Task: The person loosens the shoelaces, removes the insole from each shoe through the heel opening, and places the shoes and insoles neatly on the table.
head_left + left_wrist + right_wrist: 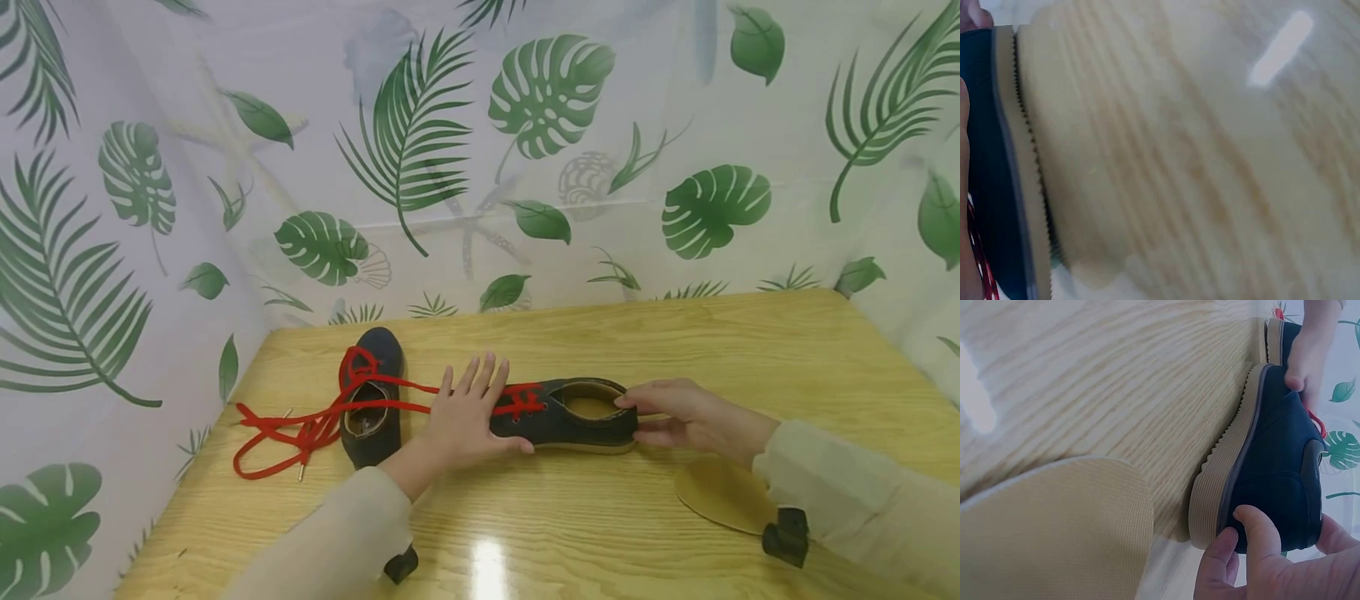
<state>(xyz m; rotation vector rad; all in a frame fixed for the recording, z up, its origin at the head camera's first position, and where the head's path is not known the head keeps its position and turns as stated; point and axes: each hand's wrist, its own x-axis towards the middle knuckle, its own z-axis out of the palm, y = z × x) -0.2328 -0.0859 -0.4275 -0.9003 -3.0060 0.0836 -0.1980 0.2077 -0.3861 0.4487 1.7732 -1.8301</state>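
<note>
A dark navy shoe [564, 429] with a pale ridged sole and red laces [525, 398] lies sideways in front of me, heel to the right. My left hand [461, 417] rests across its toe end, fingers spread and straight, hiding that part. With thumb and fingers, my right hand [686, 417] grips the heel. The right wrist view shows these fingers around the back of the shoe [1272, 469], by the sole edge. Long red lace ends run left from under my left hand, over a second navy shoe [386, 354].
The second shoe stands at the left, toe pointing away. Looped lace ends [258, 473] spread on the wooden table [570, 525] beside it. A tan insole [712, 492] lies below my right wrist. Leaf-printed cloth [465, 108] hangs behind and along the sides.
</note>
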